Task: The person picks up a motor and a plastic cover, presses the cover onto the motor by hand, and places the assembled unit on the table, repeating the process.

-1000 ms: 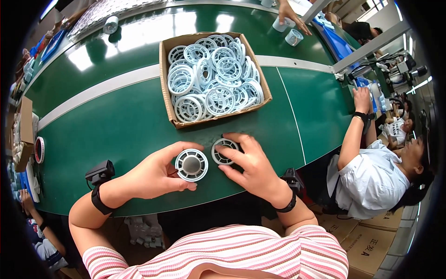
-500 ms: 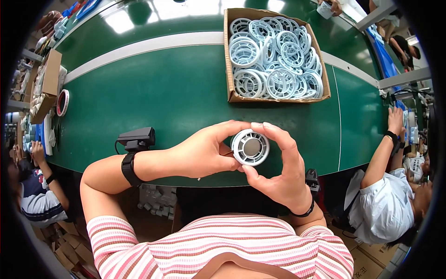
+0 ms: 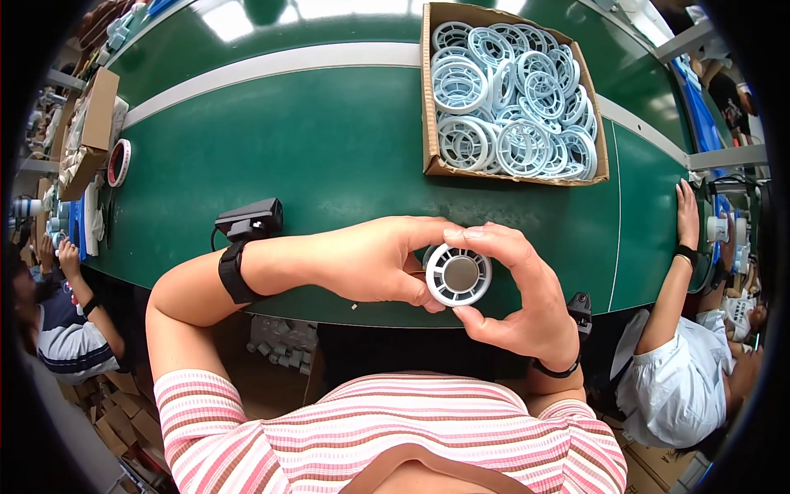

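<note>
round white grille (image 3: 458, 275) pinched between curled left hand (image 3: 374, 259) and right hand (image 3: 518, 292) fingertips

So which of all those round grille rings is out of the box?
Only the white round grille, held between both hands over the green table's near edge; the rest lie heaped in the cardboard box.
</note>
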`<action>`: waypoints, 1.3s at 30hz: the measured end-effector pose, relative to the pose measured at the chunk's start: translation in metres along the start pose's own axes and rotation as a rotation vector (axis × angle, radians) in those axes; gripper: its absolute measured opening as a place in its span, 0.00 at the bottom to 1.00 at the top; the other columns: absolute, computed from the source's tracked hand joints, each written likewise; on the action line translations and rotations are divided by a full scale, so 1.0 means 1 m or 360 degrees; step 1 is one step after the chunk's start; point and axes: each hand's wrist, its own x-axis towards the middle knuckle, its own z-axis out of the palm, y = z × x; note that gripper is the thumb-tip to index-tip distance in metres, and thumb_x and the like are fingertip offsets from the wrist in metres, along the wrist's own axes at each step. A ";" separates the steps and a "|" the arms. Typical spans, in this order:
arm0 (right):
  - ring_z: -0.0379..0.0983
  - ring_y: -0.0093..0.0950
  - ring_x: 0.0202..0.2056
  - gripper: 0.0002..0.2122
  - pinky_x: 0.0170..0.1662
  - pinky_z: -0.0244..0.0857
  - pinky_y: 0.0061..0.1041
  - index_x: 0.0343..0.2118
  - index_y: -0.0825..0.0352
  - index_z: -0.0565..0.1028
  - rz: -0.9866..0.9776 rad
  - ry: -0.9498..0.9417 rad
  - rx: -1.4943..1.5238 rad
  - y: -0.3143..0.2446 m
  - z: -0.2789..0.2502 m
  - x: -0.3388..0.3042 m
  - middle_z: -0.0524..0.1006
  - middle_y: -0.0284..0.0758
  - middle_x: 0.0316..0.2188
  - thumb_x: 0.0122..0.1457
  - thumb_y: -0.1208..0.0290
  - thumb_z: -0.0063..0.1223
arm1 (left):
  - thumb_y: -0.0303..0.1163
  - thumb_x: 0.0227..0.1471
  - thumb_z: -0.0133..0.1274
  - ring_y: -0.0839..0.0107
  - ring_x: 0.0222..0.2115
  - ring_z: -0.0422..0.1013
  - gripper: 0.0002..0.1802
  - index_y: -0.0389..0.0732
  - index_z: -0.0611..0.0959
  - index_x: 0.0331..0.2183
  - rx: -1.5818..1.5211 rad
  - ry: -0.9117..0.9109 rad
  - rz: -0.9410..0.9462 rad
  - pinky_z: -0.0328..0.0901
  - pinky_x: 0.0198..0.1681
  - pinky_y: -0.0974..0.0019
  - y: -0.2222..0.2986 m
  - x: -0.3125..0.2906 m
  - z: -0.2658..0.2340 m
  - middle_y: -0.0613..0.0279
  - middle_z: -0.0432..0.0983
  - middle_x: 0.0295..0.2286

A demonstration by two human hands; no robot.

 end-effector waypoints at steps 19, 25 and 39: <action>0.76 0.35 0.52 0.34 0.62 0.59 0.48 0.56 0.62 0.71 0.0084 -0.0133 -0.0224 -0.015 -0.005 -0.002 0.79 0.34 0.51 0.42 0.78 0.70 | 0.20 0.51 0.64 0.74 0.44 0.76 0.35 0.37 0.70 0.59 -0.0017 -0.0158 0.0057 0.74 0.50 0.67 -0.006 0.002 -0.003 0.61 0.77 0.46; 0.76 0.32 0.51 0.33 0.63 0.56 0.53 0.56 0.59 0.71 0.0193 -0.0221 -0.0224 -0.017 -0.007 -0.001 0.79 0.30 0.51 0.43 0.76 0.70 | 0.20 0.54 0.62 0.75 0.52 0.69 0.37 0.37 0.66 0.62 -0.0155 -0.0328 -0.0223 0.70 0.56 0.67 0.003 0.001 -0.013 0.61 0.71 0.53; 0.75 0.33 0.52 0.33 0.62 0.57 0.55 0.57 0.59 0.71 0.0214 -0.0270 -0.0187 -0.014 -0.011 -0.002 0.78 0.30 0.52 0.44 0.76 0.70 | 0.29 0.57 0.62 0.72 0.50 0.72 0.37 0.36 0.65 0.64 -0.0412 -0.0327 -0.0480 0.72 0.53 0.66 0.015 0.005 -0.015 0.58 0.74 0.51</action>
